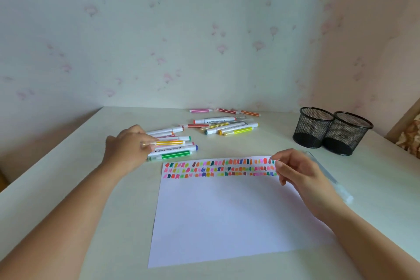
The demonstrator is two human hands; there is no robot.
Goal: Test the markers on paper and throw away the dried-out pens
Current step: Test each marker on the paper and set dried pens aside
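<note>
— Closest in, what lies on the pale tabletop (68,166)?
— One large white sheet of paper (227,216), flat between two bare forearms. Three rows of coloured test marks (218,168) run along its far edge.
— And the containers?
— Two black wire-mesh pen pots stand touching at the far right, the left pot (313,128) and the right pot (347,135). Through the mesh I make out only their dark bottoms.
— Where are the markers?
— One loose near pile (179,148) lies beside the paper's far left corner, and a far scatter (227,125) lies closer to the wall. The left hand (127,148) pinches the clear end of a yellow-striped marker (169,143) at the near pile, just behind a green-striped marker (176,155).
— The right hand (297,173)?
— Over the sheet's far right corner, fingers loosely curled, gripping nothing I can see. It half hides a pale translucent pen (334,180) lying on the table behind it; the pen's colour is hard to tell.
</note>
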